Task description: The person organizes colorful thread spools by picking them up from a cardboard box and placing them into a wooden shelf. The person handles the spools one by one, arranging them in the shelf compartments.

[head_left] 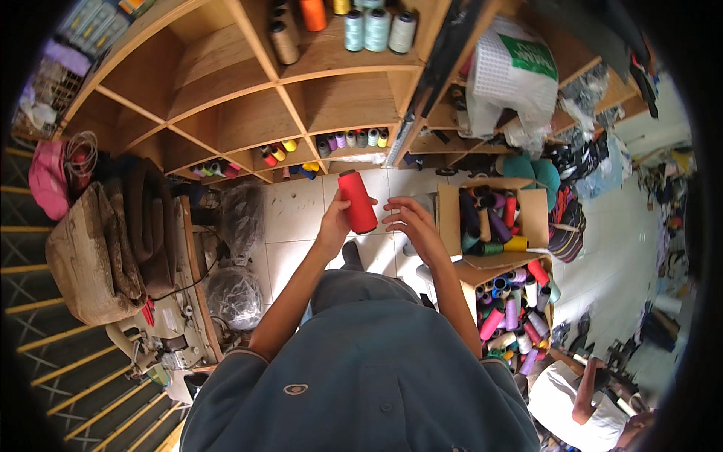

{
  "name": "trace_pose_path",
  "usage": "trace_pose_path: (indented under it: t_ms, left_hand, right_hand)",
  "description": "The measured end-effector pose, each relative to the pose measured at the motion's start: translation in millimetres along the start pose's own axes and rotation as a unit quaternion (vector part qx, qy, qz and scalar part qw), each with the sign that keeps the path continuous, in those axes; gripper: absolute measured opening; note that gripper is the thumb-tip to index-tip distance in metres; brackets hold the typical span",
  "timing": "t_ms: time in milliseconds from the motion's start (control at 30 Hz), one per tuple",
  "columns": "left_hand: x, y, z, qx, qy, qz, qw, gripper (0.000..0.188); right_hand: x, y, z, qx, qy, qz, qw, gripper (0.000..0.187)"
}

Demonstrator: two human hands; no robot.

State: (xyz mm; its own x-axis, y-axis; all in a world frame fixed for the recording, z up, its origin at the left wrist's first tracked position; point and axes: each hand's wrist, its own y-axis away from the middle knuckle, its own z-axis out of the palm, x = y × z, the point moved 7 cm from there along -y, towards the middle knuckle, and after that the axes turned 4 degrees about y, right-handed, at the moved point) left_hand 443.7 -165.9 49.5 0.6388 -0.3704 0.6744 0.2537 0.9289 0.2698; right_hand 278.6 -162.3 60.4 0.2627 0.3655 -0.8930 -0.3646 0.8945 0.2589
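Observation:
A large red thread spool (357, 202) is held in my left hand (336, 220), whose fingers wrap round its left side. The spool leans slightly, its dark core ends showing at top and bottom. Just to its right, my right hand (410, 221) hangs with fingers spread and nothing in them, apart from the spool. Beyond both hands stands a wooden shelf (218, 94) with square compartments. Light blue spools (376, 32) stand in an upper one, and a row of small spools (352, 139) lines a lower one.
On the right, an open cardboard box (535, 215) holds mixed spools, with another box of spools (512, 316) nearer me. A sewing machine (175, 343) and folded brown cloth (143, 226) are at left. Clear plastic bags (235, 294) lie on the floor. Another person (576, 399) is at lower right.

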Motion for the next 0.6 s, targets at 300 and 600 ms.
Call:
trace_pose_path:
  t_ms: [300, 600]
  left_hand:
    - [72, -28, -40, 0.108, -0.045, 0.108, 0.987, 0.051]
    - [211, -152, 12, 0.106, -0.347, 0.378, 0.852, 0.054]
  right_hand:
    - [-1, -64, 62, -0.085, 0.028, 0.048, 0.995, 0.033]
    - [3, -88, 14, -0.048, 0.044, 0.070, 0.995, 0.031]
